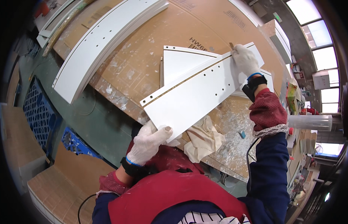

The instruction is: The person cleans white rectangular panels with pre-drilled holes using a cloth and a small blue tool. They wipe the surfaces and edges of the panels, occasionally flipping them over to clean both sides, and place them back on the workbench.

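One white drilled panel (189,97), centre of frame, slanted: left hand (147,143) gripping its lower end, right hand (245,59) gripping its upper-right edge. Cream cloth (204,141) below, on white-flecked surface (232,158). Curved white piece (92,44) upper left.

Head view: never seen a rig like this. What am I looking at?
No machine here: a person works with two gloved hands. The picture comes from the left of two fisheye cameras worn on the head, looking down, so straight edges bend near the rim.

The left hand grips the near corner of a white board with drilled holes and a groove. The right hand is on its far part; its exact grip is hard to tell.

Beneath it are more white panels on a cardboard-covered table. A pale cloth and a small blue block lie nearby, with long white boards at upper left.
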`<control>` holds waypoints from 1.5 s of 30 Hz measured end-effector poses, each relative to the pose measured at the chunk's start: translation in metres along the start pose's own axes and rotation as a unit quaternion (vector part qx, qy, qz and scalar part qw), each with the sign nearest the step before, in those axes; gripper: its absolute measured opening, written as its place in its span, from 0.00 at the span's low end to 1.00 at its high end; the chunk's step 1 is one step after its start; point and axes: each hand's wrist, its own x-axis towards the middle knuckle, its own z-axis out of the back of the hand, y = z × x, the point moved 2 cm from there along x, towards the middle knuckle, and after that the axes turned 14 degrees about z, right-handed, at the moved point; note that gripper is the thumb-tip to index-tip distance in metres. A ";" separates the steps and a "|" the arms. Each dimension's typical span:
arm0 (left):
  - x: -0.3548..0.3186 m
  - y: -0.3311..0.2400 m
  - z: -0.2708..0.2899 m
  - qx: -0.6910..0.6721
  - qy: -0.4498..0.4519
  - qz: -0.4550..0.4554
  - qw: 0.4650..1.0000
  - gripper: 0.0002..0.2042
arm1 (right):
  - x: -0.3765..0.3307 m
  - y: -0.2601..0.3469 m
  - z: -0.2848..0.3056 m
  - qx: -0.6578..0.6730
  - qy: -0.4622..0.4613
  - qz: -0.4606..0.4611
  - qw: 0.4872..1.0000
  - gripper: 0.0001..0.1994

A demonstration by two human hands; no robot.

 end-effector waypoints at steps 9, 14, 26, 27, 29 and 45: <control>0.009 0.018 0.032 0.388 -0.122 -0.128 0.905 0.19 | -0.097 0.213 0.025 0.222 0.054 0.566 0.792 0.10; 0.002 0.005 0.010 -0.053 -0.030 0.016 0.998 0.22 | -0.076 0.210 0.047 0.255 0.148 0.468 0.833 0.07; -0.031 -0.014 0.018 -0.025 -0.137 0.067 0.988 0.16 | 0.010 -0.107 -0.019 0.021 -0.034 -0.101 0.994 0.12; -0.031 -0.017 0.015 -0.013 -0.142 0.078 0.987 0.15 | 0.000 -0.157 -0.027 -0.016 -0.030 -0.138 0.990 0.12; -0.035 -0.010 0.028 0.038 -0.205 0.092 0.974 0.12 | -0.018 -0.215 -0.034 -0.052 -0.021 -0.199 0.978 0.13; -0.007 0.007 0.023 -0.277 0.021 -0.099 0.955 0.42 | -0.091 0.068 -0.009 0.103 -0.072 0.178 0.976 0.04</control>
